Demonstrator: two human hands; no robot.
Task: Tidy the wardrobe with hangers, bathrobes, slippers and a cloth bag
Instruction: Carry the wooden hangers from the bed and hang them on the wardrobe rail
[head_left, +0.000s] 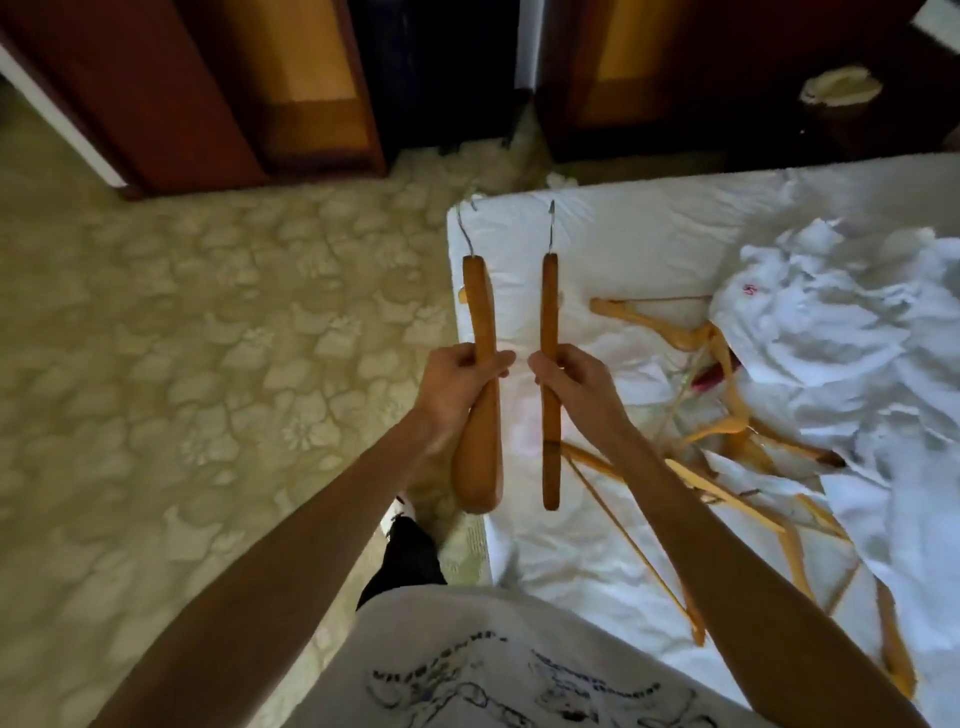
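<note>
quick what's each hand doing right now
Left hand: closed, fingers gripping a thick wooden hanger.
Right hand: closed, fingers gripping a thinner wooden hanger.

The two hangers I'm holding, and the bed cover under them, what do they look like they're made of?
Left hanger and right hanger: apparently wood, amber with a slight sheen suggesting varnish, and thin grey hooks, likely metal. Bed cover: white matte fabric, creased.

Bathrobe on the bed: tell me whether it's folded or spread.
Neither neatly: the white bathrobe lies crumpled in a loose heap on the bed, creases running everywhere, partly over the wooden hangers.
</note>
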